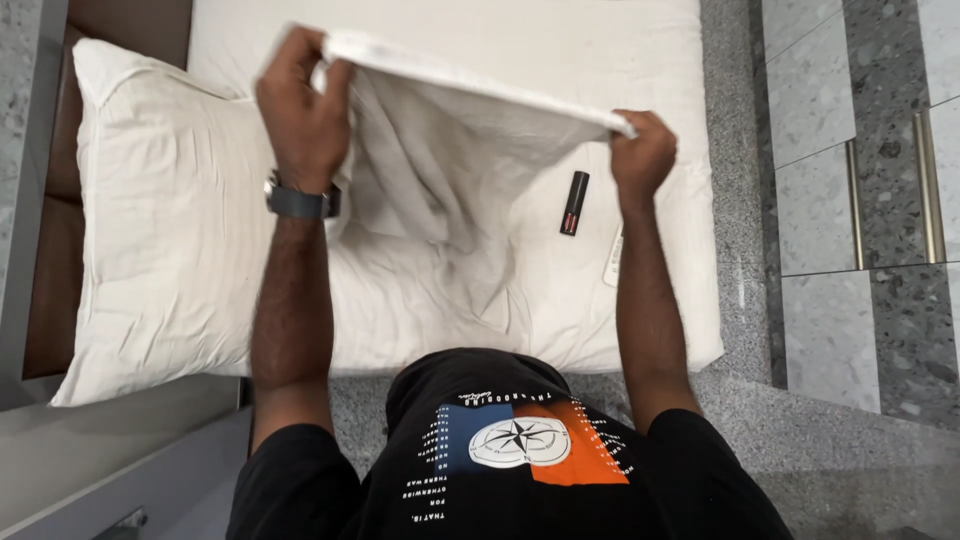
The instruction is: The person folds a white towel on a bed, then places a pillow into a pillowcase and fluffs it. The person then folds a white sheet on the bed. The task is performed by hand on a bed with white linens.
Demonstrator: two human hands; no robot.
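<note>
My left hand (303, 110) and my right hand (643, 153) each grip a top corner of a white cloth (440, 150), likely a pillowcase or towel, and hold it up stretched over the bed (640, 60). The cloth hangs down in folds between my arms, and its lower part rests on the white sheet. A dark watch sits on my left wrist. A white pillow (160, 230) lies on the bed to the left of my left arm.
A small black tube with a red band (574, 203) lies on the sheet near my right hand. A white flat object (612, 258) is partly hidden behind my right forearm. Grey speckled floor and cabinet doors with metal handles (853, 205) are at the right.
</note>
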